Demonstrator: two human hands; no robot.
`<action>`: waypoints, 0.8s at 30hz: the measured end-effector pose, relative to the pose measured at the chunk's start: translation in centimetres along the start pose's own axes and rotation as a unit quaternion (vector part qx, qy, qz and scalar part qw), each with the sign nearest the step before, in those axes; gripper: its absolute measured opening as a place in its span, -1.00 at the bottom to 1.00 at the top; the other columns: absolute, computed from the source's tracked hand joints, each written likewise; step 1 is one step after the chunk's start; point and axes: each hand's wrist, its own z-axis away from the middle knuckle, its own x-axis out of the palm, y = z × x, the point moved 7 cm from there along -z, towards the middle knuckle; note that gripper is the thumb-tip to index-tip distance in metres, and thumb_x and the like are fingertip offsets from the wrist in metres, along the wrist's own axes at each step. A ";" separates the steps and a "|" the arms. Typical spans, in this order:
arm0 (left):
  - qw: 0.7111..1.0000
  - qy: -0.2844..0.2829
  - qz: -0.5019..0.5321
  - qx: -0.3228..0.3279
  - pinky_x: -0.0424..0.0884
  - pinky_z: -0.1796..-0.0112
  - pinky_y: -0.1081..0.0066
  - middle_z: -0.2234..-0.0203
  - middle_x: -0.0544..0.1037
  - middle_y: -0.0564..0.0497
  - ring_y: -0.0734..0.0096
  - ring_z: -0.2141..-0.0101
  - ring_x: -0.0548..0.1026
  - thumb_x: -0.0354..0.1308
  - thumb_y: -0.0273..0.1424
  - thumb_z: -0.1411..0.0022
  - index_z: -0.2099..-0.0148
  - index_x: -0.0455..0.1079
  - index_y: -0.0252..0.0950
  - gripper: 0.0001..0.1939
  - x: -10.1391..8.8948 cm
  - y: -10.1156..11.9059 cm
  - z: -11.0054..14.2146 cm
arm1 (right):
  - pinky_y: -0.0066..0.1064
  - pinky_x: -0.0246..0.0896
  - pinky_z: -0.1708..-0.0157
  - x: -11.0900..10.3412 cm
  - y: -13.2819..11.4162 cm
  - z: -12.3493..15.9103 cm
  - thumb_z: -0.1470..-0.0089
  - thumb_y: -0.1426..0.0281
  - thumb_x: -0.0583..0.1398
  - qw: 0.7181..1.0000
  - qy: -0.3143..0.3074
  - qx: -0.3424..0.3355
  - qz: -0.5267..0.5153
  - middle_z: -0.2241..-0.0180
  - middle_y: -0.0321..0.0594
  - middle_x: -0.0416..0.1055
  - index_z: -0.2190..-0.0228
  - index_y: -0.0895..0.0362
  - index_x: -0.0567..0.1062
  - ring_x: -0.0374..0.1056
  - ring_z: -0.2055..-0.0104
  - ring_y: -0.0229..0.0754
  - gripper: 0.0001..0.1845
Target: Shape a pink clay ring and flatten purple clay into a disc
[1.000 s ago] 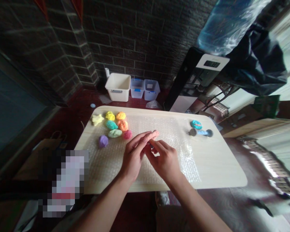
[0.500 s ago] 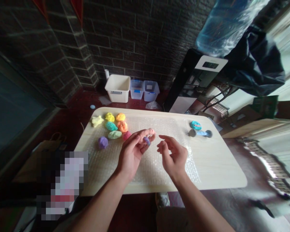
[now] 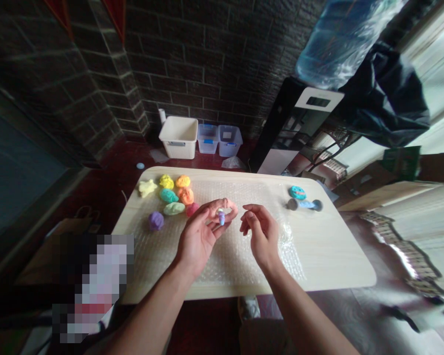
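My left hand (image 3: 200, 236) is closed on a pink clay ring (image 3: 234, 207) above the bubble wrap. A small purple and blue clay piece (image 3: 221, 217) shows at the ring, between the thumb and fingers. Just to the right, my right hand (image 3: 261, 229) is apart from the ring, its fingers loosely bent and holding nothing I can see. Beyond my left hand lie clay lumps: a magenta one (image 3: 191, 209) partly hidden by the fingers, a pale green one (image 3: 173, 209), an orange one (image 3: 186, 195) and a purple one (image 3: 156, 221).
Bubble wrap (image 3: 251, 266) covers the middle of the wooden table (image 3: 333, 256). At the right are a teal clay disc (image 3: 298, 192) and a dumbbell-shaped piece (image 3: 305, 204). More clay lumps lie at the far left. Plastic bins (image 3: 179, 148) and a water dispenser (image 3: 281, 128) stand behind.
The pink ring in my left hand has turned so that its opening shows more. My right hand has shifted slightly left, and the view has moved a little.
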 end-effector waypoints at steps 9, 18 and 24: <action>1.000 -0.023 0.018 -0.002 0.54 -0.02 0.24 0.18 0.70 -0.05 0.19 0.08 0.69 0.25 -0.34 -0.36 0.30 0.46 -0.26 -0.84 0.0 -0.2 -0.1 | -0.42 0.27 0.51 1.1 -0.4 0.2 -0.26 0.15 0.28 0.999 -0.053 0.003 0.006 0.52 -0.31 0.43 0.13 0.14 0.59 0.34 0.51 -0.24 -0.69; 0.997 -0.055 -0.029 0.046 0.44 -0.16 0.23 -0.06 0.67 -0.14 0.08 -0.12 0.61 0.20 -0.36 -0.40 0.09 0.64 -0.29 -0.80 0.6 0.4 0.0 | -0.43 0.25 0.52 0.5 -2.0 1.0 -0.23 0.28 0.29 0.991 -0.013 -0.090 0.102 0.46 -0.29 0.45 0.23 0.11 0.52 0.34 0.50 -0.25 -0.85; 0.991 -0.053 -0.095 0.072 0.44 -0.08 0.28 -0.12 0.64 -0.17 0.08 -0.17 0.54 0.17 -0.36 -0.42 0.00 0.66 -0.29 -0.74 1.0 0.4 0.2 | -0.39 0.31 0.49 2.3 -3.4 2.0 -0.19 0.25 0.36 0.953 -0.099 -0.189 0.216 0.41 -0.27 0.47 0.00 0.14 0.59 0.35 0.51 -0.26 -0.63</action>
